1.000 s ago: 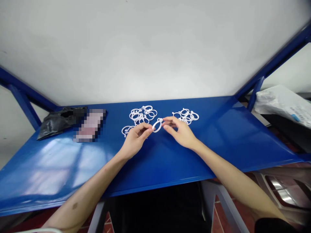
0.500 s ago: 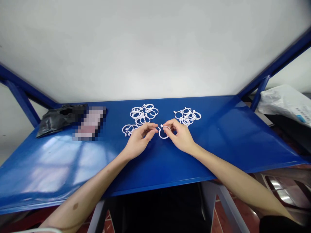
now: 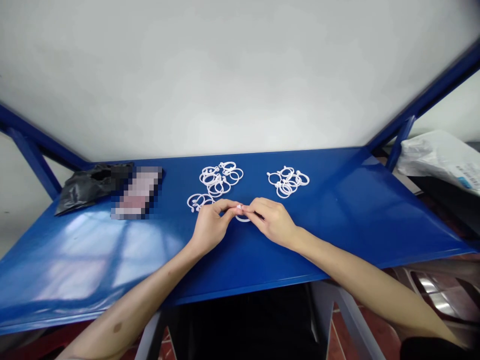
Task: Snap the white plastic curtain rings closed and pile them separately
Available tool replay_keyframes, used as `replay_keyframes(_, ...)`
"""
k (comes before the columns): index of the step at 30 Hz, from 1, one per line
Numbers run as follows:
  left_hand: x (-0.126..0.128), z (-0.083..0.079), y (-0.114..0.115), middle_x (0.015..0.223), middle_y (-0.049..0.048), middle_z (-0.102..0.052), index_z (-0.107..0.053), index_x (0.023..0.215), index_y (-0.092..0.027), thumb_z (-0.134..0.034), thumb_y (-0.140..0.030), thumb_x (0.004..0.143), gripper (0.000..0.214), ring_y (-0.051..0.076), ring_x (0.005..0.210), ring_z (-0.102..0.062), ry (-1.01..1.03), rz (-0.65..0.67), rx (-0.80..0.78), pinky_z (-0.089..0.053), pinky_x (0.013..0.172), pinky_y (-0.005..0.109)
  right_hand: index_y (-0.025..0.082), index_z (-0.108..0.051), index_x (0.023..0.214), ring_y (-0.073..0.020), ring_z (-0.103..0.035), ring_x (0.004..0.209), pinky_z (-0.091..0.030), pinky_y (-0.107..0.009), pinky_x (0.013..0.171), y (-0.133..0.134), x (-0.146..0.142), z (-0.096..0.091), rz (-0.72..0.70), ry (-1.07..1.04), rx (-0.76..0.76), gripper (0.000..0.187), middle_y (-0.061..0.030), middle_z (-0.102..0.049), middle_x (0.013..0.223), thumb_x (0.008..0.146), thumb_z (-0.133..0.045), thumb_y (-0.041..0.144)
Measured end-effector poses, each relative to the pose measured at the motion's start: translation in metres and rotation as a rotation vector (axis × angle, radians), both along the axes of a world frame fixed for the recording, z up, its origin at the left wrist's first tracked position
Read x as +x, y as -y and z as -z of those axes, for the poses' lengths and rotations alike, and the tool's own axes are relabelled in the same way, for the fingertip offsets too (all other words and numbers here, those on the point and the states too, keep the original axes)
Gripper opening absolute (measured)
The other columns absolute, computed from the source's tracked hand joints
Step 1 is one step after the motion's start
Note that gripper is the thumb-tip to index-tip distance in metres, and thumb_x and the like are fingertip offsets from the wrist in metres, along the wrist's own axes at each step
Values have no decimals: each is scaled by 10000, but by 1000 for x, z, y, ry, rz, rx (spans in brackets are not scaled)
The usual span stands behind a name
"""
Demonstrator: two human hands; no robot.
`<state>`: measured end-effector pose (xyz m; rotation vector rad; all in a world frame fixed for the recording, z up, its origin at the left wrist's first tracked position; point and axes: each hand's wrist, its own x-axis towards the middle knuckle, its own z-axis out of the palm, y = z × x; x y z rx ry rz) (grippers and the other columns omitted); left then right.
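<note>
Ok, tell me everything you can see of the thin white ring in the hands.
The thin white plastic-looking ring is pinched by the bare left hand and bare right hand around a small white nub. Its lower curve shows just below, against the flat, glossy blue tabletop; the hands hide the rest, so whether it is closed can't be told.

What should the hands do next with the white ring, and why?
Maybe give a gentle pinch together: the left hand and right hand meet at the top of the white ring, close around its little knob. They hide whether the ring is shut.
</note>
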<state>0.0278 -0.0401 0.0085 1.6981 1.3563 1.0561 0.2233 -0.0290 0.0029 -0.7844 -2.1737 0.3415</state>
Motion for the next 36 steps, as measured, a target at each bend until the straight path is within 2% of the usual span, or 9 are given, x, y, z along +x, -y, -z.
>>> replay_keyframes(6,-2,4,3,847,-11,-791,-781,851,-244,-645,-271,884,143,156,718,-713,-93,2,133,-547,759,264,174,-664,954,-153,-617,746,-519,-285,701,-1,1,0,-92,-13,10,203,-53,-693,826,1044,-489,223)
replay_keyframes(12,-2,6,1,818,-9,-785,-772,819,-236,-621,-250,879,163,149,699,-703,-97,19,161,-544,745,255,181,-677,1001,-170,-652,810,-547,-314,750,-4,3,3,-120,49,58,210,-68,-726,886,1043,-471,194)
replay_keyframes(18,-3,8,2,791,-4,-766,-762,821,-239,-587,-210,888,190,149,694,-691,-162,39,225,-549,742,267,198,-677,989,-170,-646,808,-544,-309,748,-1,4,6,-84,159,93,242,-65,-723,895,1047,-443,175)
replay_keyframes(22,-4,5,-2,845,10,-764,-761,876,-243,-584,-261,935,188,152,741,-695,-215,74,270,-550,757,269,203,-686,983,-167,-639,798,-541,-306,736,-1,1,4,-43,195,110,263,-58,-721,891,1051,-432,185)
replay_keyframes(25,-7,3,-12,970,45,-765,-748,1051,-231,-613,-340,952,200,190,865,-683,-345,93,362,-544,811,307,204,-705,1015,-180,-649,858,-538,-313,753,-10,4,-3,74,199,137,240,-64,-720,953,1048,-469,236)
replay_keyframes(27,-13,4,-21,1072,85,-754,-705,1195,-206,-628,-371,948,307,254,998,-644,-502,41,465,-525,894,387,209,-721,1041,-191,-650,881,-532,-317,735,-21,12,-9,242,189,123,243,-74,-703,995,1044,-491,291)
replay_keyframes(29,-20,8,-28,1149,125,-728,-677,1256,-179,-627,-360,947,362,315,1078,-593,-678,-48,540,-495,927,465,210,-739,1045,-200,-641,859,-523,-326,706,-36,27,-12,442,177,87,265,-86,-680,986,1039,-503,330)
replay_keyframes(32,-30,14,-35,1170,133,-702,-733,1132,-184,-623,-299,941,248,342,1069,-561,-830,-120,571,-482,879,479,197,-762,1056,-249,-606,868,-519,-378,713,-57,55,-9,628,230,61,267,-109,-667,943,1020,-523,312)
replay_keyframes(36,-34,16,-37,1137,110,-696,-760,946,-221,-603,-259,945,161,321,1050,-553,-804,-101,582,-471,864,462,180,-745,1144,-308,-557,929,-523,-449,758,-72,78,-1,720,266,55,296,-144,-670,935,997,-542,338)
